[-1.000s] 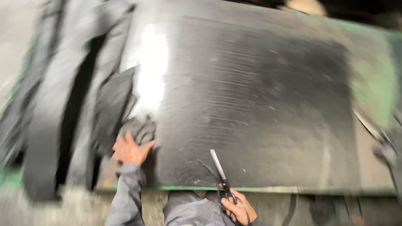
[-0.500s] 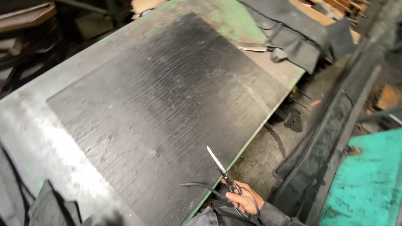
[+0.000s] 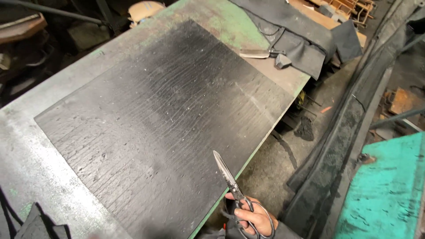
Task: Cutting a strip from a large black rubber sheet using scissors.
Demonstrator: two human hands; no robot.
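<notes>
A big worn table (image 3: 40, 132) with green edges holds a wide black mat (image 3: 164, 128) that covers most of its top. Dark cloth pieces (image 3: 292, 35) lie at the far end. At the near edge of the table, the right hand (image 3: 252, 217) is wrapped around the handles of long metal scissors (image 3: 230, 181). Their closed blades point up over the mat. The left hand is out of view.

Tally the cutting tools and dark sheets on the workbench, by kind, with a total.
Scissors, held in the right hand: 1
Flat blade tool at the far end: 1
Large black mat: 1
Dark folded material pile: 1
Total: 4
</notes>
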